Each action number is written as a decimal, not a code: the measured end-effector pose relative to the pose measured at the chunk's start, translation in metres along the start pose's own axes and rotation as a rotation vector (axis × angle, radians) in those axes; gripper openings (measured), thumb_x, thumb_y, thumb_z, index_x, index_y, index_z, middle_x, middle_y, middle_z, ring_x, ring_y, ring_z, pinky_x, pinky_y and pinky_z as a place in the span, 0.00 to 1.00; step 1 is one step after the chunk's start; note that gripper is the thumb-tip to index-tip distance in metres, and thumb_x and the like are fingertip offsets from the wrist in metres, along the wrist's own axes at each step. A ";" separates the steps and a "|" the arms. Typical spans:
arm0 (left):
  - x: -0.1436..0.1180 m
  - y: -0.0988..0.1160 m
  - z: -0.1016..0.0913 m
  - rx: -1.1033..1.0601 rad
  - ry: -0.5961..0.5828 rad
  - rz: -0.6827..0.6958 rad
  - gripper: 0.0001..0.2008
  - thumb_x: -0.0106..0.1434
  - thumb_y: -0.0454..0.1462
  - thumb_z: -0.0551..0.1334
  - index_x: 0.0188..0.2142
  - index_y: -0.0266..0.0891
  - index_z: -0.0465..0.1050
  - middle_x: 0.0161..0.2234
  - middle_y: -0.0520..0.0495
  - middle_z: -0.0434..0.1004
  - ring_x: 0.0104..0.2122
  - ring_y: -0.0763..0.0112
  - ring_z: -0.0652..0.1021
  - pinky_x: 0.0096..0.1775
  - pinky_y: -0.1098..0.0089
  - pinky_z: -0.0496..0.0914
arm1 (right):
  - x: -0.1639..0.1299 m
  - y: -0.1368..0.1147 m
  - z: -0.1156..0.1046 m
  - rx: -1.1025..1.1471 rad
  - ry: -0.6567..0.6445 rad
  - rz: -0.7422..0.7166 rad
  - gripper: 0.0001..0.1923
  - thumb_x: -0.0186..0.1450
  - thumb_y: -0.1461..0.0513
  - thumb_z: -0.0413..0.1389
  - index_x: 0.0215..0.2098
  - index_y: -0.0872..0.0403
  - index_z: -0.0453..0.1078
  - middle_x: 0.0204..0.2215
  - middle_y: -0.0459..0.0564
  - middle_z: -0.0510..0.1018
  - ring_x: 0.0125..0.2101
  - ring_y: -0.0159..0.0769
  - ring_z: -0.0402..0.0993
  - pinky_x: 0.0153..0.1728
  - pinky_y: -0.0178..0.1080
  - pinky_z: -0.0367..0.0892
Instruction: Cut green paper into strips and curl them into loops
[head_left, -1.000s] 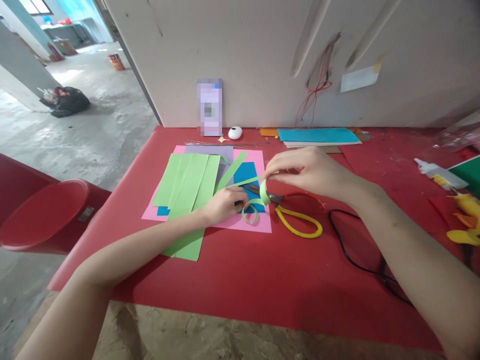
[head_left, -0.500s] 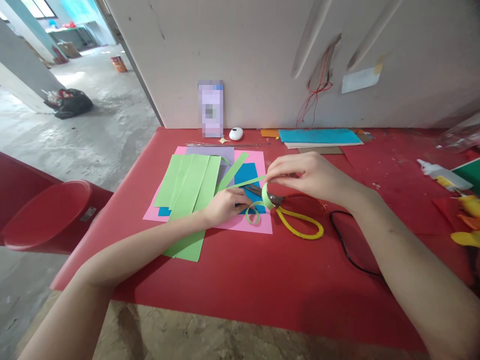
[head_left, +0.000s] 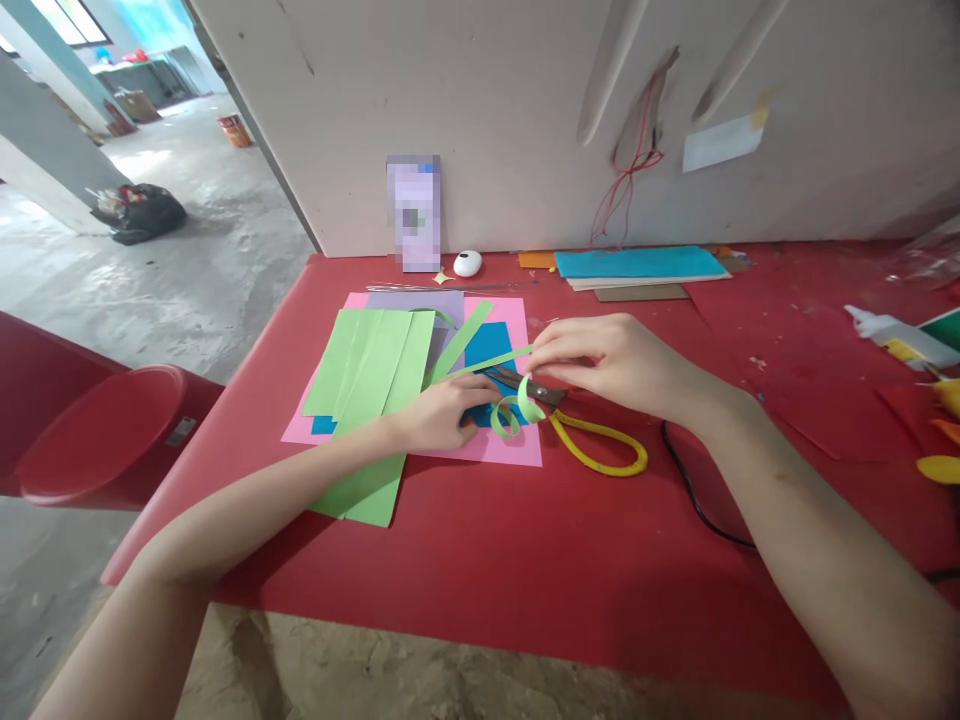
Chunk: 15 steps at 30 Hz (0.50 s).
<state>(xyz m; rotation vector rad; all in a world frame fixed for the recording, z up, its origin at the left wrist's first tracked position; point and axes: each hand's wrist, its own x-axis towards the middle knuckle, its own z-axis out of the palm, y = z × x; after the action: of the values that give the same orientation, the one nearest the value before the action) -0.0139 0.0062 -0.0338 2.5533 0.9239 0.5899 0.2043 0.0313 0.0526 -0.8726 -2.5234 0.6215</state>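
Note:
A thin light-green paper strip runs from the fingers of my left hand to my right hand. The right fingertips pinch its upper end, where a curled tail hangs down and loops. My left hand lies low over the papers, its fingers curled around the strip's lower part, partly hidden. Beneath both hands rest scissors with yellow handles, blades pointing left over a blue sheet. Light-green paper pieces overlap left of my left hand, on a pink sheet.
On the red table, a phone leans against the wall beside a white rounded object. Blue folded sheets lie at the back. A black cord passes under my right forearm; a white glue bottle lies right.
The curled tail under my right fingers has loosened and hangs more open. Both hands keep nearly the same places, with the strip stretched between them. The view has shifted slightly.

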 end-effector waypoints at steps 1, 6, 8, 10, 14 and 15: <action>-0.001 0.001 -0.003 0.006 -0.031 0.006 0.23 0.48 0.24 0.53 0.44 0.34 0.71 0.45 0.39 0.73 0.46 0.60 0.73 0.47 0.60 0.71 | 0.000 0.000 0.000 0.002 -0.002 -0.006 0.11 0.62 0.62 0.51 0.32 0.50 0.76 0.34 0.47 0.79 0.35 0.36 0.73 0.34 0.38 0.64; -0.007 0.008 -0.008 -0.004 -0.077 0.000 0.20 0.51 0.31 0.60 0.46 0.35 0.69 0.48 0.38 0.70 0.49 0.58 0.71 0.51 0.57 0.68 | -0.001 -0.002 0.000 0.005 0.010 -0.035 0.11 0.62 0.63 0.50 0.32 0.51 0.76 0.35 0.48 0.79 0.36 0.35 0.73 0.35 0.38 0.65; -0.008 0.011 -0.006 -0.026 -0.055 -0.023 0.21 0.53 0.40 0.64 0.46 0.35 0.69 0.48 0.38 0.70 0.48 0.57 0.71 0.51 0.57 0.67 | -0.001 -0.003 0.000 0.001 0.007 -0.038 0.11 0.62 0.64 0.50 0.31 0.51 0.76 0.36 0.47 0.79 0.36 0.35 0.74 0.35 0.38 0.66; -0.009 0.012 -0.004 -0.055 -0.022 -0.048 0.20 0.56 0.45 0.63 0.44 0.34 0.70 0.46 0.38 0.71 0.47 0.59 0.72 0.50 0.58 0.68 | -0.002 -0.004 0.000 -0.002 -0.005 -0.051 0.11 0.63 0.64 0.50 0.32 0.51 0.75 0.35 0.47 0.79 0.35 0.35 0.74 0.35 0.37 0.66; -0.010 0.009 0.002 -0.064 0.038 -0.044 0.15 0.61 0.44 0.59 0.42 0.37 0.71 0.43 0.40 0.73 0.44 0.63 0.73 0.48 0.59 0.68 | -0.002 -0.005 0.001 -0.014 -0.023 -0.079 0.11 0.63 0.63 0.50 0.32 0.52 0.75 0.34 0.48 0.78 0.34 0.35 0.73 0.35 0.37 0.65; -0.010 0.008 0.003 -0.060 0.044 -0.034 0.15 0.60 0.44 0.60 0.42 0.36 0.71 0.43 0.40 0.73 0.44 0.62 0.73 0.48 0.59 0.68 | -0.002 -0.005 0.001 -0.018 -0.024 -0.083 0.11 0.63 0.63 0.50 0.32 0.52 0.75 0.34 0.48 0.78 0.34 0.35 0.73 0.35 0.37 0.65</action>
<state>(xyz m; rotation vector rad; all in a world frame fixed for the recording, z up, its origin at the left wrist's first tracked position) -0.0156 -0.0067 -0.0352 2.4762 0.9483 0.6555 0.2023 0.0260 0.0541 -0.7661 -2.5760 0.5878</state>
